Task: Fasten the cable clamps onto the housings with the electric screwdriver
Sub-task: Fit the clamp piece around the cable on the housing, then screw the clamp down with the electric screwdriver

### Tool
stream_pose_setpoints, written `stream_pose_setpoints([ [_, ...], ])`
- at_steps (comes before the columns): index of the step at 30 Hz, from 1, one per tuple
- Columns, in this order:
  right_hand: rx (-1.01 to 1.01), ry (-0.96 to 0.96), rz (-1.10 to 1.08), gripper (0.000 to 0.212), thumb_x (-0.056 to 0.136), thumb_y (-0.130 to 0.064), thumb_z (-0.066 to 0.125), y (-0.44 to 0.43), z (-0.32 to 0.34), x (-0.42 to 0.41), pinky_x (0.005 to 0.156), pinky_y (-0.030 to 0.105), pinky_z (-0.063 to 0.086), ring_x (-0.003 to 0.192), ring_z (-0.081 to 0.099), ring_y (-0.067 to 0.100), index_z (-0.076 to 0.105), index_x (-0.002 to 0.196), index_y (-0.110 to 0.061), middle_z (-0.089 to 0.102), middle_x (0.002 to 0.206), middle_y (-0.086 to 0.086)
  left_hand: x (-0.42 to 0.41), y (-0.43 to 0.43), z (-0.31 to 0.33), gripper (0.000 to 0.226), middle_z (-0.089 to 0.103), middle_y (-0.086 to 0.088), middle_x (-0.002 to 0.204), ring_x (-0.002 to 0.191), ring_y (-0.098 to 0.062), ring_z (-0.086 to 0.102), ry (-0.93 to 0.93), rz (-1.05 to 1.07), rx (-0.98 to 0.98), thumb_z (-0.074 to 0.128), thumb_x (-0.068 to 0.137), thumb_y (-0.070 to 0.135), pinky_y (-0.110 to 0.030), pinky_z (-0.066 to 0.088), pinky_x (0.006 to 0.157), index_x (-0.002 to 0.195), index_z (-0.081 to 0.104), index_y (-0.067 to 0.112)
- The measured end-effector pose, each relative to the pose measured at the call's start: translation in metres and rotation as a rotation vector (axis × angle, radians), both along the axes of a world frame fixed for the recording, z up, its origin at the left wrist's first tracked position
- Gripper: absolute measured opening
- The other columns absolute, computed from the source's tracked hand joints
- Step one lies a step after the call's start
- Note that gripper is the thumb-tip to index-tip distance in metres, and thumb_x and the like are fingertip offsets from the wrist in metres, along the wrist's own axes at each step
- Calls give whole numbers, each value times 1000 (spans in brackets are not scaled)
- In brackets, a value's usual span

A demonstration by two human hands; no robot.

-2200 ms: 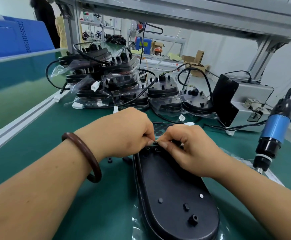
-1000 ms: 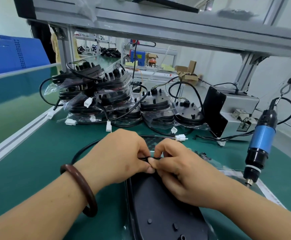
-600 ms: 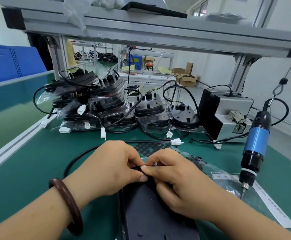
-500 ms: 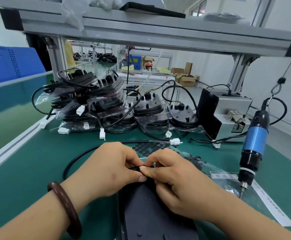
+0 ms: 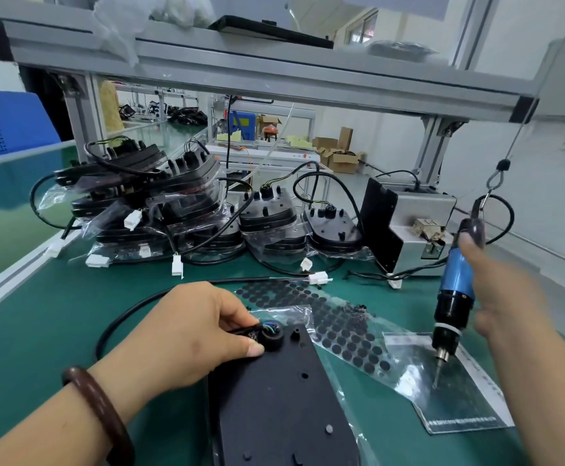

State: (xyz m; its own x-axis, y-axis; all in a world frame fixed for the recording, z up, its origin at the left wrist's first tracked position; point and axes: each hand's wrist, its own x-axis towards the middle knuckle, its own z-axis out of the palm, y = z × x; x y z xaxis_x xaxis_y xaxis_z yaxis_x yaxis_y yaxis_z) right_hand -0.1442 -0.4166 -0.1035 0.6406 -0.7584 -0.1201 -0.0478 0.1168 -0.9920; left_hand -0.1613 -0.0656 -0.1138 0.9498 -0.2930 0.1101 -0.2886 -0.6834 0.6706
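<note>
A green table (image 5: pixel 39 314) under an aluminium frame carries a flat black plastic housing (image 5: pixel 274 398), lying near the front edge. At its far end the left hand (image 5: pixel 187 331) pinches the black cable clamp (image 5: pixel 267 334) between thumb and fingers. To the right, the right hand (image 5: pixel 496 290) is against the hanging blue electric screwdriver (image 5: pixel 455 277); motion blur hides whether its fingers wrap it.
</note>
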Motion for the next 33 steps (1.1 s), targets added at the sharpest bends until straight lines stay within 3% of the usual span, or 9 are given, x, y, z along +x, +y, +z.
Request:
stream_pose_setpoints([
  [3,67,41,132,56,70,-48,80,1,-11,8,58,34,46,64,54,22,54,103,-11,52,84,7,-2,0,1,23,71,18,75,72,5,64,-14,7,4,87,61,37,-20,53,76,81,75,35],
  [6,62,17,128,44,77,-33,79,1,-17,13,49,29,44,55,56,19,54,105,-9,54,80,7,-2,0,0,25,71,17,76,72,7,63,-38,17,23,86,61,38,-14,51,73,83,75,34],
  [9,44,-20,86,40,80,-28,76,2,-18,14,49,29,42,54,55,18,54,108,-11,55,80,6,-3,0,0,26,71,17,78,73,7,63,-37,10,28,86,63,38,-17,52,76,86,75,34],
  [15,90,-325,159,25,80,-19,75,27,4,0,44,23,45,39,52,11,51,86,-17,53,61,1,-2,1,-2,26,71,17,79,74,7,64,-40,-6,22,85,63,38,-18,52,77,87,75,33],
  [20,131,-574,288,22,81,-16,70,68,39,-13,46,22,47,42,53,12,49,87,-15,56,54,-3,-1,1,-3,25,70,18,77,75,8,62,-52,6,27,85,62,42,-16,52,75,84,73,36],
  [26,247,-758,542,37,75,-20,73,127,67,-21,52,27,50,51,56,14,49,102,-12,61,63,-1,-1,2,-3,23,69,18,77,74,8,61,-53,4,35,85,63,42,-14,51,74,82,73,37],
  [33,215,-748,845,28,80,-15,65,188,70,-13,53,29,48,52,53,16,48,102,-12,55,68,2,-2,1,-3,24,68,19,75,74,9,61,-59,16,47,84,63,44,-9,49,70,82,72,36],
])
